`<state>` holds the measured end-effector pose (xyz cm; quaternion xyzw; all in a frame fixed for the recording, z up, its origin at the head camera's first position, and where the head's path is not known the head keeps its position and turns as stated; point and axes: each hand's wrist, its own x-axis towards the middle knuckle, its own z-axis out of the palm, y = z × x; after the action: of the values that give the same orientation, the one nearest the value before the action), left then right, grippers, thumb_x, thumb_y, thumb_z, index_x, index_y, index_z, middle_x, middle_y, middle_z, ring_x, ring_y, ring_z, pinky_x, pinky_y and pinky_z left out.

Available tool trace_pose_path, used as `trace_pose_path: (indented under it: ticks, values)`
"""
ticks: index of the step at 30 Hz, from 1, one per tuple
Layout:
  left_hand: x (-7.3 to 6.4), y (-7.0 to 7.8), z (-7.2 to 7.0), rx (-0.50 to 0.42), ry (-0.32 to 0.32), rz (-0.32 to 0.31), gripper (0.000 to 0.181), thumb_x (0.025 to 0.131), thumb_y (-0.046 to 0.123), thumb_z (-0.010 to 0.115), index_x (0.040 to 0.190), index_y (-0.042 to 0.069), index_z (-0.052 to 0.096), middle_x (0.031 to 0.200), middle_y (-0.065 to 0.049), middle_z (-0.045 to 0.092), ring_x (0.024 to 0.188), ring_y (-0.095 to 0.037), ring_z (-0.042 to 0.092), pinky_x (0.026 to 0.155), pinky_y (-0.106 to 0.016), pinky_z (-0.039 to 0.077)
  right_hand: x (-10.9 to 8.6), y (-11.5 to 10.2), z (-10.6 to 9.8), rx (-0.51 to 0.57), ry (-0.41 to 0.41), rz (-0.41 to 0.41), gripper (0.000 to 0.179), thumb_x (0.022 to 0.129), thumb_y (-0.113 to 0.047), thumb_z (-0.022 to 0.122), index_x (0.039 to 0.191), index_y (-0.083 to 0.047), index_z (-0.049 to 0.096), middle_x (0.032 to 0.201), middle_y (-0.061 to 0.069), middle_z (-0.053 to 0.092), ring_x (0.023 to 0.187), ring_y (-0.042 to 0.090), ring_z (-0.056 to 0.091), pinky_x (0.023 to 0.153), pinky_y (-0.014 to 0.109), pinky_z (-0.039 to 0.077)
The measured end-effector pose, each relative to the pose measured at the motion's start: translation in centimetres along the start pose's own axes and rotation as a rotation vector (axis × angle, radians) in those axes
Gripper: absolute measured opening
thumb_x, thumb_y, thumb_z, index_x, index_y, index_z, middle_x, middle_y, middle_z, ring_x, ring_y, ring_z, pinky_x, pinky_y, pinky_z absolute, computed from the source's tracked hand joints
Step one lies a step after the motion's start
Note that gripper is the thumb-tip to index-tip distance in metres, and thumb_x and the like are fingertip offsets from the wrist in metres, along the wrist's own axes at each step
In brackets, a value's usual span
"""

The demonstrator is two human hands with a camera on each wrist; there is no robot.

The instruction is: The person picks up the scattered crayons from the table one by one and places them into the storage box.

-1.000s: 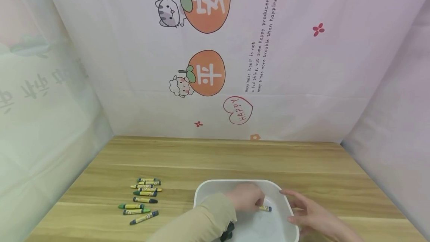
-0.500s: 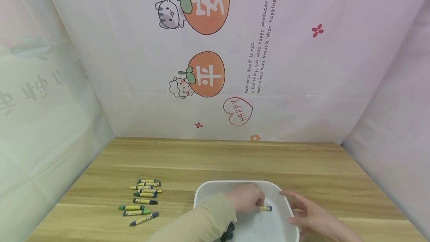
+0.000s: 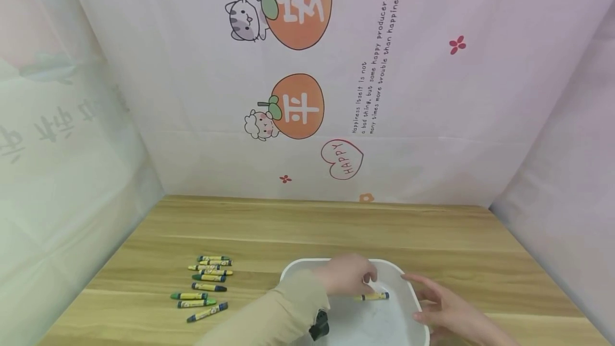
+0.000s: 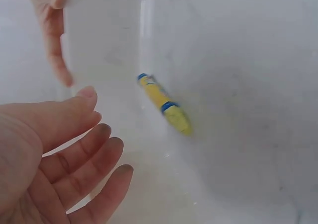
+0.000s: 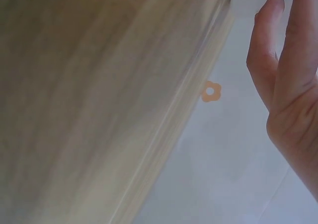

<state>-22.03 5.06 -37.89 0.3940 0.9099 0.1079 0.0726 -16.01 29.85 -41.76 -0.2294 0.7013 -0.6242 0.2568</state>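
A yellow-wrapped crayon (image 3: 376,296) with blue bands lies inside the white plastic bin (image 3: 413,303). In the left wrist view, the same crayon (image 4: 158,96) shows its yellow-green tip. My left hand (image 3: 351,274) reaches into the bin from the left, just above the crayon. Its fingers (image 4: 102,154) are loosely bent and spread from the thumb, with a gap between them and the crayon. My right hand (image 3: 444,306) rests against the bin's right side, thumb and forefinger tips right at the rim. The right wrist view catches that hand (image 5: 293,80) beside a white corner of the bin.
Several green, yellow and dark blue crayons (image 3: 207,286) lie in a loose column on the wooden table (image 3: 250,228), left of the bin. A printed white cloth (image 3: 408,170) hangs behind the table, with more cloth on both sides.
My left hand has loosened its fingers and drawn slightly back from the crayon, so more of the crayon shows now. The right hand stays at the bin's rim.
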Motion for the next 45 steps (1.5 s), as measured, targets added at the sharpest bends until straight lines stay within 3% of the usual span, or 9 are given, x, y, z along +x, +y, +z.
trace_pose_path:
  ticks: [11,19,24,30,35,40,45]
  values:
    - [-3.4,-2.2,-2.9,-0.168,0.074,0.048,0.021,0.085,0.026,0.066,0.103,0.014,0.066,0.094,0.005,0.067,0.082,0.000,0.057,0.072,-0.013,0.045,-0.1,-0.1,0.2,-0.037,0.036,0.023,0.061,0.093,-0.003,0.050,0.145,-0.011,0.020,0.127,0.025,0.046,0.098,0.020,0.063,0.067,0.048,0.056]
    - [-7.3,-4.3,-4.4,-0.241,0.137,0.051,0.022,0.085,0.022,0.067,0.103,0.011,0.065,0.097,0.000,0.067,0.084,-0.001,0.057,0.076,-0.016,0.048,-0.2,-0.2,0.3,-0.056,0.045,0.023,0.063,0.093,-0.004,0.051,0.145,-0.007,0.017,0.127,0.026,0.045,0.099,0.019,0.063,0.067,0.047,0.056]
    - [-10.2,-6.1,-3.8,-0.338,0.171,0.048,0.022,0.085,0.020,0.067,0.103,0.008,0.064,0.096,-0.004,0.066,0.086,-0.005,0.059,0.075,-0.017,0.049,-0.2,-0.4,0.4,-0.072,0.048,0.047,0.066,0.093,-0.006,0.051,0.146,-0.003,0.012,0.130,0.030,0.041,0.100,0.023,0.063,0.069,0.049,0.055]
    - [-13.4,-8.4,-2.4,-0.449,0.244,0.018,0.019,0.085,0.019,0.067,0.099,0.007,0.063,0.095,-0.007,0.065,0.084,-0.008,0.059,0.072,-0.020,0.050,-0.3,-0.3,0.5,-0.067,0.044,0.043,0.065,0.093,-0.005,0.051,0.146,-0.004,0.013,0.129,0.025,0.044,0.099,0.022,0.063,0.069,0.049,0.055]
    - [-15.5,-10.0,-1.4,-0.432,0.309,-0.019,0.021,0.084,0.022,0.068,0.100,0.010,0.063,0.096,-0.001,0.063,0.084,-0.004,0.058,0.073,-0.022,0.051,-0.2,-0.2,0.4,-0.087,0.050,0.017,0.064,0.092,-0.004,0.051,0.145,-0.003,0.015,0.126,0.027,0.046,0.095,0.021,0.064,0.065,0.048,0.055]
    - [-17.3,-11.3,-1.0,-0.395,0.378,-0.004,0.022,0.083,0.023,0.068,0.099,0.010,0.063,0.095,-0.003,0.063,0.083,-0.009,0.061,0.071,-0.022,0.053,-0.3,-0.2,0.4,-0.077,0.036,0.024,0.066,0.092,-0.004,0.051,0.145,0.000,0.011,0.128,0.029,0.043,0.097,0.023,0.064,0.069,0.047,0.055]
    - [-19.5,-12.8,-0.5,-0.383,0.389,-0.038,0.021,0.084,0.024,0.067,0.099,0.010,0.063,0.095,-0.004,0.063,0.081,-0.009,0.060,0.068,-0.022,0.052,-0.3,-0.4,0.5,-0.074,0.029,0.028,0.066,0.093,-0.005,0.050,0.144,0.002,0.008,0.128,0.028,0.043,0.096,0.025,0.064,0.073,0.044,0.056]
